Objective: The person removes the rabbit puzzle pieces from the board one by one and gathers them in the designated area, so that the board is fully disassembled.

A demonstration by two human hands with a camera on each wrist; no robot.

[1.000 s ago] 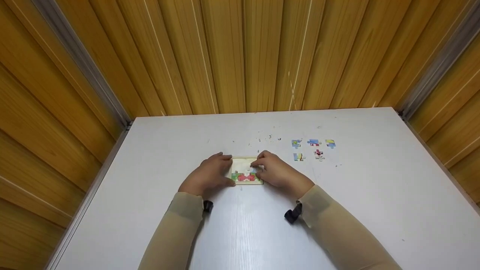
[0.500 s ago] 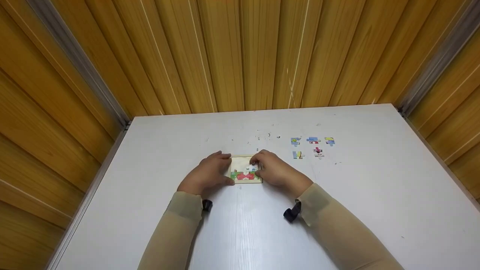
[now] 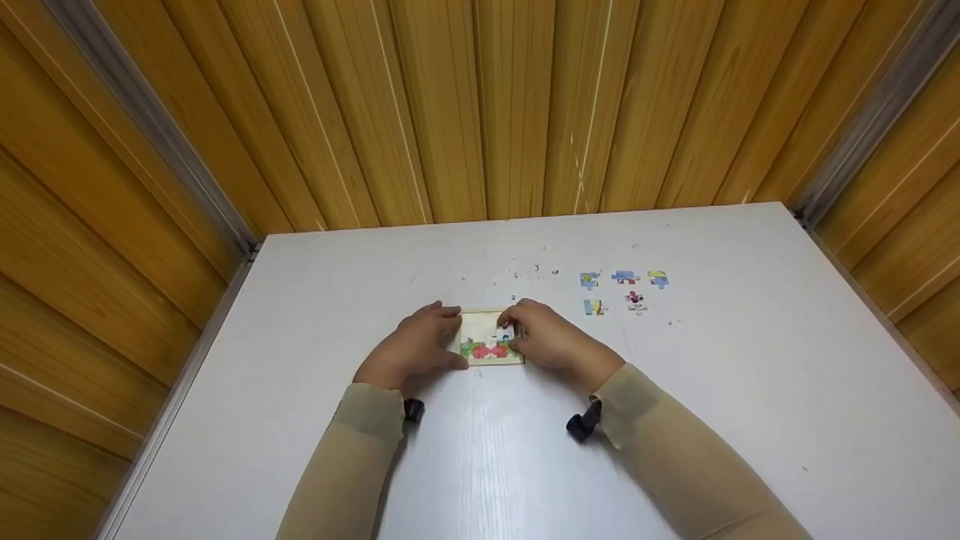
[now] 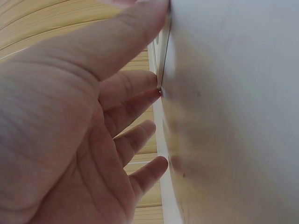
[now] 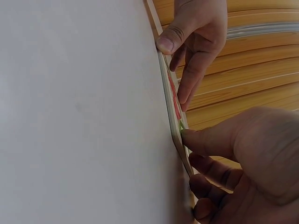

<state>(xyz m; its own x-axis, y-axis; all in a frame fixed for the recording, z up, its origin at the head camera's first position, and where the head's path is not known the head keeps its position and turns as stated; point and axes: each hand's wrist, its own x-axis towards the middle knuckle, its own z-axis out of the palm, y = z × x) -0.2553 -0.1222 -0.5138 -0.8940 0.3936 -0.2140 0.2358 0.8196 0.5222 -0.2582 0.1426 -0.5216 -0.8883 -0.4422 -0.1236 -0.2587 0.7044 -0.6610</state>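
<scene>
Piece [image 3: 504, 332], pinched by right hand [image 3: 545, 337], could be jammed askew if pressed misaligned into the frame [image 3: 477, 325] braced by wide-spread left hand [image 3: 417, 344].

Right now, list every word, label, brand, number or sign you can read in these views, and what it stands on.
No text can be read anywhere.
Loose puzzle pieces, puzzle tray: coloured pictures; any lettering is too small to make out.
Black wrist devices: no legible mark.
</scene>
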